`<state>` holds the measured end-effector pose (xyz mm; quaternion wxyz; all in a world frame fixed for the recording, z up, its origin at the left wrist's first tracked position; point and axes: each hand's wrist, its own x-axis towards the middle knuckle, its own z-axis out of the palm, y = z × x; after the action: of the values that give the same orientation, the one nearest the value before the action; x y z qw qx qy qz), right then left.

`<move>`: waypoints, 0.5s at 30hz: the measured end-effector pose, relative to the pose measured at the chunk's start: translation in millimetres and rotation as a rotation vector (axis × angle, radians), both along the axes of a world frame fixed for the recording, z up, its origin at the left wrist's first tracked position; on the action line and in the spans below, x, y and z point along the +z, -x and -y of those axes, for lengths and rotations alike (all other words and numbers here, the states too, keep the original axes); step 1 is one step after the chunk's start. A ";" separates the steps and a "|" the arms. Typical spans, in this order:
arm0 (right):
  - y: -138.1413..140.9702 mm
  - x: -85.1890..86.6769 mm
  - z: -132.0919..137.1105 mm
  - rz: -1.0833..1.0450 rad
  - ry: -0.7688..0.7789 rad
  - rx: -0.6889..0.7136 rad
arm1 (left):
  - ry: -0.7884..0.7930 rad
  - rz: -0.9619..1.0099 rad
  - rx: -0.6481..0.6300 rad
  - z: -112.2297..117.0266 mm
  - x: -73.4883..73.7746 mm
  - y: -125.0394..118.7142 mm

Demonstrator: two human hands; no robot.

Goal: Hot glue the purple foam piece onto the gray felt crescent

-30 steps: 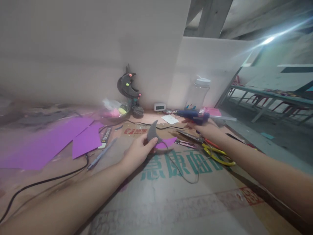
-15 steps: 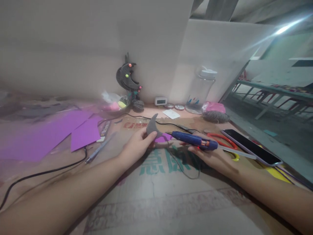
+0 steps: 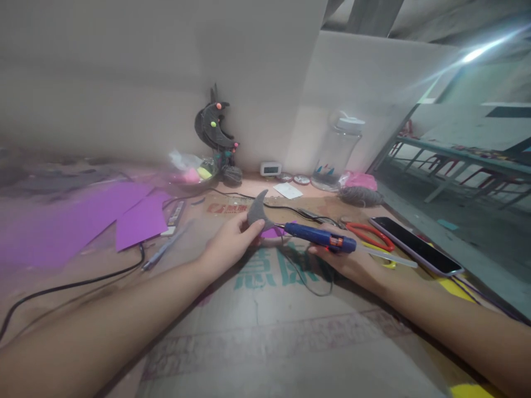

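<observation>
My left hand [image 3: 231,241] pinches a grey curved felt piece [image 3: 256,210], holding it upright over a small purple cut-out [image 3: 271,232] on the cardboard sheet [image 3: 286,326]. My right hand [image 3: 340,260] grips a blue glue gun [image 3: 321,237] lying nearly level, its nozzle pointing left and almost touching the base of the felt piece. A clear glue stick pokes out of the gun's back end toward the right.
Purple paper sheets [image 3: 78,221] lie at the left with a pen [image 3: 160,251] and a black cable [image 3: 70,284]. Red-handled scissors [image 3: 371,235] and a phone [image 3: 415,251] lie at the right. A dark crescent craft [image 3: 213,124], small clock [image 3: 270,168], plastic jar [image 3: 342,152] and grey yarn [image 3: 360,195] stand along the wall.
My right hand has brought the glue gun from the back of the table toward me and then leftward, so its nozzle now meets the felt piece. My left hand stayed put.
</observation>
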<state>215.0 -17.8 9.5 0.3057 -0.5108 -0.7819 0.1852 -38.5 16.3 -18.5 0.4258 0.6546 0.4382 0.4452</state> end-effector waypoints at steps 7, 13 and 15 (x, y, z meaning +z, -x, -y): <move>2.1 1.0 0.3 0.025 0.024 -0.027 | -0.031 -0.008 0.030 2.2 4.2 -1.4; 2.9 -0.6 -0.7 0.063 -0.027 -0.041 | -0.043 0.003 0.005 0.3 1.3 -1.1; 2.4 -1.6 -2.1 0.083 -0.035 -0.040 | -0.037 0.003 -0.007 -0.6 0.2 -1.0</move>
<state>212.6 -15.6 7.9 0.2857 -0.5283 -0.7865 0.1440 -37.5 16.8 -18.2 0.4156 0.6632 0.4272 0.4527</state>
